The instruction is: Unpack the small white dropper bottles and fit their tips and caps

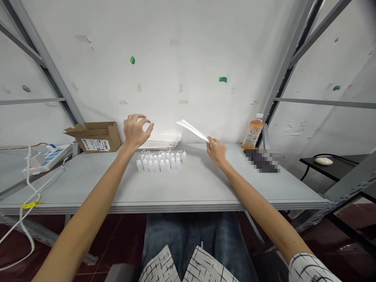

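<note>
Above the far middle of the table (205,188), a white sheet (192,130) is gripped at its right end by the right hand (216,150), pinched between thumb and fingers, and is tilted so that its free end is raised toward the far left. Nothing is seen to be held by the left hand (136,131), which is lifted between the box (100,136) and the stack (161,143); its fingers are curved, with a gap left between them and the thumb. As far as can be judged, the work is partway through: the sheet is clear of the table and not yet set down, and more flat white pieces are left in the stack. Just on its near side, small white bottles (162,166) are already stood upright in a close cluster, topped with thin loops; whether they are filled cannot be told. At the far left, the box is opened, its contents hidden. At the far right, orange liquid is contained in a white-capped drink bottle (254,132).
</note>
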`<state>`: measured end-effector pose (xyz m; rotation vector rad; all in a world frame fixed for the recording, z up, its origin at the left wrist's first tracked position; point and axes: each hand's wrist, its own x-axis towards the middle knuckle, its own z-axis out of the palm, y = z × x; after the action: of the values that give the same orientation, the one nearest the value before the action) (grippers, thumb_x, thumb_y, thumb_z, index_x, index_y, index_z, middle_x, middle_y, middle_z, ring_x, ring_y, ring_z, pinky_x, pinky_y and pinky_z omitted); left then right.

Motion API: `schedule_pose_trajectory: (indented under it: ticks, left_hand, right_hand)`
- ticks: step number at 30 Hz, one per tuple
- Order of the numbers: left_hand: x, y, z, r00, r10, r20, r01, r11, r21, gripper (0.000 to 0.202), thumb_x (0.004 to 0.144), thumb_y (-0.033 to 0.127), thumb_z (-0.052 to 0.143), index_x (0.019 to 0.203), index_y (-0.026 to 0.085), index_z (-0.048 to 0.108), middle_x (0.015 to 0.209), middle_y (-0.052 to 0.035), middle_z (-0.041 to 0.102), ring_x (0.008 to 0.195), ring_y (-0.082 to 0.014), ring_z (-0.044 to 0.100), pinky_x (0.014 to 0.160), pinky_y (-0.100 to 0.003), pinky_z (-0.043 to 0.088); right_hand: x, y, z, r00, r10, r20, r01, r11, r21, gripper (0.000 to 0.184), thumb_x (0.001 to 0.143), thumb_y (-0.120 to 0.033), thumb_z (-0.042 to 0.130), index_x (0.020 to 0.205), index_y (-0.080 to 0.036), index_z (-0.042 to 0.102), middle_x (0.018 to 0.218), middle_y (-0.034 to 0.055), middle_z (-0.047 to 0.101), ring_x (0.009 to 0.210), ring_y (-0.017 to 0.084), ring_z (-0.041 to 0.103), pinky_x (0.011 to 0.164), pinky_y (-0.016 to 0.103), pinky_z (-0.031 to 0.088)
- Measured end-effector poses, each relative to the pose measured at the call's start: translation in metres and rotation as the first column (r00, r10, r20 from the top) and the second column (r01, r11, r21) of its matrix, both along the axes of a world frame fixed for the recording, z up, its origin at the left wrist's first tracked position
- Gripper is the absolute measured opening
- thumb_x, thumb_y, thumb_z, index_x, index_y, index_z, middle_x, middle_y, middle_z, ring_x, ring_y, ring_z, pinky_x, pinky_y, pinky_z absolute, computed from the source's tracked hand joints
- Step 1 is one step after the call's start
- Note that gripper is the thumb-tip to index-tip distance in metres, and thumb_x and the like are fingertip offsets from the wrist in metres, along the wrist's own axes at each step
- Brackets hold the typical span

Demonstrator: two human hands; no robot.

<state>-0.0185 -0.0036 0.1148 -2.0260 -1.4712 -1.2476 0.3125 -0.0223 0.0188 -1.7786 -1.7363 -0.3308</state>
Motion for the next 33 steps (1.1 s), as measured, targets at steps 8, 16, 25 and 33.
schedule_pose_trajectory:
  ticks: [8,16,25,33]
  left_hand:
    - [0.12,-0.006,0.045,0.639,-0.331,-0.694,0.221,0.944,-0.247,0.083,0.066,0.063,0.073,0.137,0.026,0.052,0.143,-0.0134,0.047,0.135,-0.0386,0.033,0.108,-0.052,0.024]
    - [0.161,-0.004,0.015,0.586,-0.391,-0.71,-0.021,0.869,-0.495,0.06,0.084,0.038,0.056,0.141,0.023,0.042,0.118,-0.0137,0.063,0.106,-0.0281,0.059,0.089,-0.04,0.043]
    - [0.174,-0.008,0.024,0.407,-0.169,-0.898,-0.013,0.982,-0.191,0.045,0.077,0.018,0.061,0.122,0.018,0.057,0.116,-0.0158,0.062,0.108,-0.0291,0.056,0.088,-0.039,0.039]
    - [0.215,-0.019,0.032,0.329,-0.144,-0.933,0.04,0.99,-0.138,0.039,0.074,0.021,0.069,0.113,0.022,0.065,0.115,-0.0136,0.064,0.108,-0.0297,0.054,0.089,-0.041,0.034]
  right_hand:
    - [-0.019,-0.003,-0.008,0.962,0.166,0.217,-0.224,0.935,0.276,0.042,0.094,-0.011,0.035,0.128,-0.016,0.06,0.12,0.0132,0.068,0.108,0.025,0.059,0.076,0.031,0.047]
    - [-0.012,-0.007,-0.002,0.949,0.215,0.232,-0.287,0.894,0.344,0.042,0.098,-0.02,0.034,0.132,-0.018,0.059,0.133,0.0133,0.06,0.12,0.024,0.055,0.083,0.031,0.05]
    - [-0.006,0.002,0.009,0.68,0.132,-0.721,0.009,0.982,0.189,0.043,0.101,-0.039,0.024,0.111,-0.02,0.061,0.11,0.011,0.066,0.104,0.022,0.061,0.089,0.037,0.052]
    - [0.016,0.011,0.001,-0.172,-0.12,-0.978,-0.239,0.968,-0.077,0.025,0.099,-0.033,0.031,0.103,-0.017,0.05,0.072,0.0035,0.06,0.055,0.017,0.064,0.05,0.03,0.056]
